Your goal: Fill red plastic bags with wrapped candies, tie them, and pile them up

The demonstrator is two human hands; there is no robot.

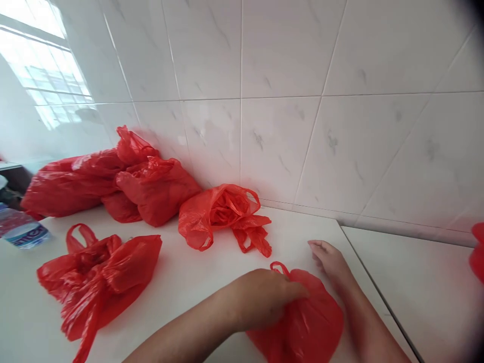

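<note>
A small red plastic bag (310,322) lies on the white counter (196,282) close to me. My left hand (264,297) presses down on its top with the fingers curled over the gathered plastic near the handle. Just beyond the bag, my right hand (328,259) rests on the counter with its fingers loosely bent and nothing in them.
Another red bag (223,214) lies open near the tiled wall (287,126). A crumpled red bag (98,277) sits at the left front. Full red bags (113,184) are piled against the wall at the back left. A water bottle (22,229) lies at the left edge.
</note>
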